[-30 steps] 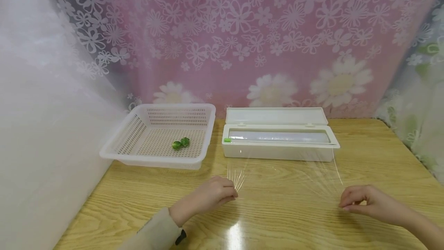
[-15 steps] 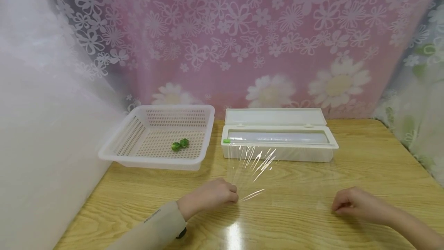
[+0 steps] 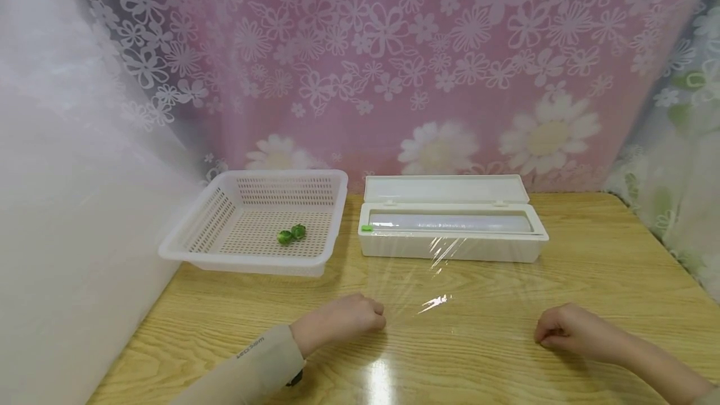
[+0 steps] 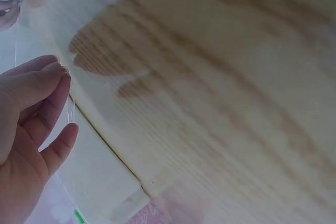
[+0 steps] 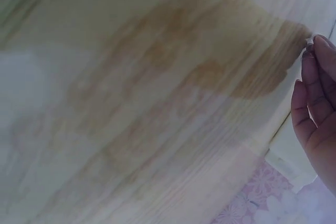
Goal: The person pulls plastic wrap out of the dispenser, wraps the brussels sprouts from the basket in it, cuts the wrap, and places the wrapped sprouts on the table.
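A clear sheet of plastic wrap (image 3: pixel 450 292) stretches from the front of a white wrap dispenser box (image 3: pixel 450 249) toward the two hands. My left hand (image 3: pixel 349 317) pinches its near left corner between thumb and fingers, also seen in the left wrist view, where the hand (image 4: pixel 37 108) has the film at its fingertips. Opposite, my right hand (image 3: pixel 574 330) pinches the near right corner; in the right wrist view the film is gathered at the fingertips of this hand (image 5: pixel 317 87). The dispenser's lid (image 3: pixel 444 189) stands raised, with the wrap roll (image 3: pixel 450 223) showing inside.
Left of the dispenser stands a white perforated basket (image 3: pixel 242 260) holding two small green sprouts (image 3: pixel 291 234). A green slider (image 3: pixel 367 228) sits at the dispenser's left front rim. Wood-grain table (image 3: pixel 607 267) lies underneath, backed by a floral curtain (image 3: pixel 337 67).
Both hands keep their pinch on the plastic wrap. The right hand has shifted slightly left, the left hand slightly nearer, and the shiny creases in the film have moved.
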{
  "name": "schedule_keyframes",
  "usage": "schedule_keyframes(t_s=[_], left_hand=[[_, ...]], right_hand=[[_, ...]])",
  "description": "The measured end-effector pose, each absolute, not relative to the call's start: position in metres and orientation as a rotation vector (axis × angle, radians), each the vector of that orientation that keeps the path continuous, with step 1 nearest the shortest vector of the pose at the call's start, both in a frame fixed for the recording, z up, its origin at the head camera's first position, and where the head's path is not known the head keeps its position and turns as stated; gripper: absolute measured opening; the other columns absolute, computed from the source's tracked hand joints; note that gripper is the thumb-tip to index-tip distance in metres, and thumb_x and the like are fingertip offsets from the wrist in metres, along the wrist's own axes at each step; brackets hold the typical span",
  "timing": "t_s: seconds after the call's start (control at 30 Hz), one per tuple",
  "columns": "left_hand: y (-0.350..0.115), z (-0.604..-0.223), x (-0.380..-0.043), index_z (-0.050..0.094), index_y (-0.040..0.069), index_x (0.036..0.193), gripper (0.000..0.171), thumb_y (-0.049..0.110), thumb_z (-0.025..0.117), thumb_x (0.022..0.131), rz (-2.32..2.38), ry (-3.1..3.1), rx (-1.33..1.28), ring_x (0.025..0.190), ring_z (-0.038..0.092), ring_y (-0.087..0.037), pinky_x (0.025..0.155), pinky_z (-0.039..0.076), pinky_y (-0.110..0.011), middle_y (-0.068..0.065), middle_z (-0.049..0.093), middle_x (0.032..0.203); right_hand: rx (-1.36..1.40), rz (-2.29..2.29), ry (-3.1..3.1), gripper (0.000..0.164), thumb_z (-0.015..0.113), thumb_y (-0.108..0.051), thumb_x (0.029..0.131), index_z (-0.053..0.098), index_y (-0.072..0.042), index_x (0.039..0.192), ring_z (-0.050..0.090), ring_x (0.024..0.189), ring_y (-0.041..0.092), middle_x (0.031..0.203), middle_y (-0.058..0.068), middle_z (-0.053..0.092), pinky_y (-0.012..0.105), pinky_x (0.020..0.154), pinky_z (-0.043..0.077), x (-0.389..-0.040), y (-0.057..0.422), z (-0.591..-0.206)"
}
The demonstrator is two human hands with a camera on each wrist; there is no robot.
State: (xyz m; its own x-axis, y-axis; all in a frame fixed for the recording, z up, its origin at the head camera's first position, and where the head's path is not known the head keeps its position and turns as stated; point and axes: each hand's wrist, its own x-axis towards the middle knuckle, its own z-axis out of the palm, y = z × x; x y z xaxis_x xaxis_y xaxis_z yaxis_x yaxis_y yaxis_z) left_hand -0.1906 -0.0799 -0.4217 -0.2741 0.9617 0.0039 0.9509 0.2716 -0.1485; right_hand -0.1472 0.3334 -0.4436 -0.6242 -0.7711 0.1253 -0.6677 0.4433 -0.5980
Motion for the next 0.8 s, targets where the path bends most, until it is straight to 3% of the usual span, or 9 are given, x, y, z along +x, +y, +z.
schedule_keyframes(t_s=[0.4,0.8], left_hand=[[-0.079,-0.426,-0.190,0.066,0.021,0.086,0.008,0.018,0.059,0.085,0.178,-2.512,-1.808,0.065,0.050,0.003,0.060,0.040,-0.010,0.013,0.055,0.077],[-0.078,-0.424,-0.189,0.067,0.021,0.085,0.010,0.017,0.059,0.082,0.166,-2.535,-1.823,0.067,0.050,0.003,0.060,0.039,-0.008,0.011,0.058,0.080]], right_hand=[[-1.196,-0.977,2.439,0.014,0.056,-0.006,0.086,0.063,-0.016,0.092,0.055,0.073,0.000,0.086,-0.012,0.061,0.022,0.052,0.045,-0.145,0.338,-0.434],[-1.186,-1.063,2.584,0.013,0.061,0.001,0.080,0.063,-0.006,0.091,0.057,0.073,0.004,0.083,-0.002,0.063,0.023,0.052,0.048,-0.150,0.337,-0.420]])
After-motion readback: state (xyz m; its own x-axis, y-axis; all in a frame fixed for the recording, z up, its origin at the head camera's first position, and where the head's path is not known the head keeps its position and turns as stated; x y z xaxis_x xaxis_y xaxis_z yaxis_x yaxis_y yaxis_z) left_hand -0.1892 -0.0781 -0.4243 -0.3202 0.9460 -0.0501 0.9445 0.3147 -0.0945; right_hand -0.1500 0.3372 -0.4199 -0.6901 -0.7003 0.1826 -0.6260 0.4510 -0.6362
